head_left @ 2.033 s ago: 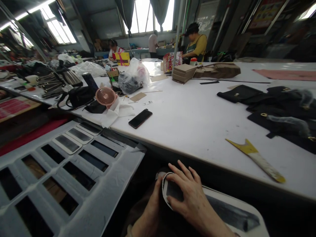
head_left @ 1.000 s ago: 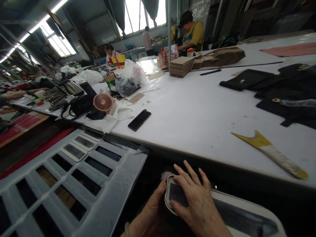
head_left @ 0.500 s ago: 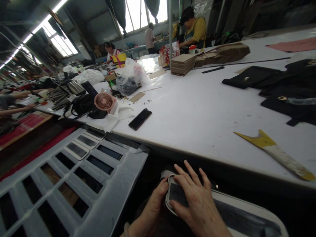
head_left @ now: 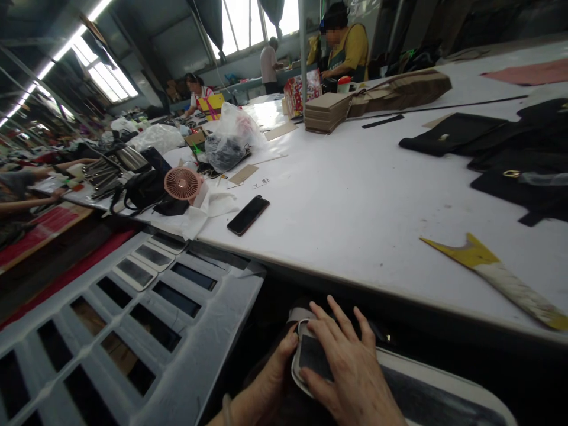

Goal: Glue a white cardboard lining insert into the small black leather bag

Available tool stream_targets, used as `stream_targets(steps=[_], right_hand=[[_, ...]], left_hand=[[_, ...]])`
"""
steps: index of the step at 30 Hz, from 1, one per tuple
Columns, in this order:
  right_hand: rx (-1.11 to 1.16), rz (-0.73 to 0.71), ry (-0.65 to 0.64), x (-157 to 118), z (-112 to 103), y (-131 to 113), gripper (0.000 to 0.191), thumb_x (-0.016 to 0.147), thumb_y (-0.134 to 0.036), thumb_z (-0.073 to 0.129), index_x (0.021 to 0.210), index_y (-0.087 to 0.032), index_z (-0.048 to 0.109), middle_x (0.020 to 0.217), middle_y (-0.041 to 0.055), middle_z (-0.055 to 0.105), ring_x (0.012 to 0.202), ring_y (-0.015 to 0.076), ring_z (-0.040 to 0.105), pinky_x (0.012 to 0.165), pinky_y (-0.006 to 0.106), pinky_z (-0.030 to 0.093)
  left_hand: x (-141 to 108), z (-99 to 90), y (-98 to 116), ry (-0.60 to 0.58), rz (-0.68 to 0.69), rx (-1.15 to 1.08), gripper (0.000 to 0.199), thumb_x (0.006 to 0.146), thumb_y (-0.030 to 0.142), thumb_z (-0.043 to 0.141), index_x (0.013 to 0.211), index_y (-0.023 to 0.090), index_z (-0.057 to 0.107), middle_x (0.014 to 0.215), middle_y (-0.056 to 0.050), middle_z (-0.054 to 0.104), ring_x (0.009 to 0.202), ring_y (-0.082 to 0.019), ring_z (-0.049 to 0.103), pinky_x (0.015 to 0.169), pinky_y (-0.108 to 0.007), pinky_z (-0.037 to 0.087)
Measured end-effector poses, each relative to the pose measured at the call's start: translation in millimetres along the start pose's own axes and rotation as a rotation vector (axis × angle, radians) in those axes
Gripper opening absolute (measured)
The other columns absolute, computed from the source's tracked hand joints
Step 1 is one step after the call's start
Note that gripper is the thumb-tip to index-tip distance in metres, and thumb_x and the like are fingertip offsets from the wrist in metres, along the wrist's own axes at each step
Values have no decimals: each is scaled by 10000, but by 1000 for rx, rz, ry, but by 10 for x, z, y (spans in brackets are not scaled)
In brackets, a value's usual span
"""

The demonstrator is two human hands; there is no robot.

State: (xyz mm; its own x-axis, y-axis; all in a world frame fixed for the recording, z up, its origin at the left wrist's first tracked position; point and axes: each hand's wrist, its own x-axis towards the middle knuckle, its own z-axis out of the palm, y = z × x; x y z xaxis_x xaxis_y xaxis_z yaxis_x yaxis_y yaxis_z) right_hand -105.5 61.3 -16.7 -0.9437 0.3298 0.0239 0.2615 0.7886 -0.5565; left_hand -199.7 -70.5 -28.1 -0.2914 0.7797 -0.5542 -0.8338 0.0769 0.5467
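A long pale panel [head_left: 437,393] with rounded ends and a dark grey centre lies at the table's near edge, low in the view. My left hand [head_left: 270,376] grips its left end, thumb along the pale rim; the other fingers are mostly hidden beneath. Flat on top of the same end rests my right hand [head_left: 348,367], its fingers spread apart. The right hand and forearm cover the panel's middle, so I cannot tell if it is one continuous piece.
On the left is a grey slotted rack [head_left: 222,319] bearing several small pale-rimmed panels [head_left: 134,272]. The white table [head_left: 328,207] holds a phone [head_left: 248,215], a pink fan [head_left: 183,184], a yellow-ended tool [head_left: 497,275], black pieces [head_left: 452,135] and cardboard [head_left: 326,112]. People work further back.
Both hands keep their places on the panel, with only a slight shift of the fingers. The whole view has moved a little.
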Motion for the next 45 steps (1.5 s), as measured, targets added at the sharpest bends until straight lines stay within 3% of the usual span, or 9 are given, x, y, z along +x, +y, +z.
stream_targets(steps=[6, 9, 14, 19, 24, 27, 33, 38, 45], right_hand=[[40, 44, -43, 39, -72, -65, 467, 714, -257, 574, 1179, -287, 590, 1456, -28, 472, 1416, 342, 322, 1112, 692, 152], [61, 67, -69, 65, -118, -103, 485, 705, -245, 559, 1188, -272, 599, 1453, -14, 475, 1411, 341, 332, 1114, 696, 152], [71, 91, -107, 77, -156, -136, 503, 709, -237, 550, 1208, -274, 603, 1460, -10, 464, 1410, 331, 338, 1125, 687, 149], [70, 60, -105, 84, -162, -133, 509, 721, -246, 548, 1228, -258, 604, 1475, 20, 436, 1415, 347, 322, 1116, 692, 152], [79, 27, -22, 74, -108, -103, 518, 699, -200, 541, 1212, -215, 615, 1469, 73, 442, 1397, 347, 357, 1103, 681, 166], [83, 49, 21, 61, -94, -103, 553, 700, -160, 543, 1250, -200, 592, 1491, 83, 408, 1392, 312, 376, 1130, 644, 170], [86, 129, -111, 72, -218, -177, 731, 717, -149, 555, 1435, -188, 422, 1540, 33, 315, 1439, 259, 296, 1183, 607, 145], [56, 188, -116, 60, -291, -244, 707, 755, -249, 595, 1438, -175, 426, 1530, 14, 353, 1452, 255, 261, 1213, 552, 62], [98, 221, -67, 57, -221, -186, 653, 785, -361, 630, 1396, -181, 489, 1475, 47, 457, 1440, 282, 268, 1201, 530, -3]], left_hand=[[-39, 11, 35, -38, -92, -50, 539, 953, 467, 469, 1412, 184, 485, 1300, -106, 623, 1291, -309, 503, 1147, -449, 293], [-38, 79, 24, 2, -10, 9, 524, 924, 473, 509, 1365, 193, 542, 1300, -94, 626, 1303, -321, 486, 1142, -453, 304], [3, 50, 89, 60, 175, 304, 494, 858, 480, 613, 1268, 204, 623, 1318, -82, 613, 1296, -336, 480, 1133, -451, 314], [3, -33, 253, 80, 179, 609, 542, 855, 487, 619, 1313, 197, 595, 1368, -93, 575, 1312, -323, 460, 1138, -423, 303], [26, 71, 354, 42, 210, 780, 451, 917, 396, 549, 1334, 229, 576, 1381, -56, 571, 1285, -258, 498, 1144, -352, 292], [57, 106, 361, 7, 197, 758, 442, 931, 370, 529, 1345, 219, 562, 1398, -58, 556, 1305, -249, 482, 1147, -346, 289], [31, 58, 312, -23, 89, 562, 512, 929, 339, 559, 1424, 258, 456, 1444, -41, 511, 1355, -244, 431, 1164, -384, 271], [-47, -11, 328, -199, -66, 254, 543, 961, 489, 463, 1445, 245, 426, 1450, -93, 496, 1323, -280, 472, 1134, -449, 319], [-39, -51, 439, -100, 62, 535, 534, 853, 374, 643, 1355, 221, 545, 1375, -95, 573, 1272, -307, 521, 1161, -504, 281]])
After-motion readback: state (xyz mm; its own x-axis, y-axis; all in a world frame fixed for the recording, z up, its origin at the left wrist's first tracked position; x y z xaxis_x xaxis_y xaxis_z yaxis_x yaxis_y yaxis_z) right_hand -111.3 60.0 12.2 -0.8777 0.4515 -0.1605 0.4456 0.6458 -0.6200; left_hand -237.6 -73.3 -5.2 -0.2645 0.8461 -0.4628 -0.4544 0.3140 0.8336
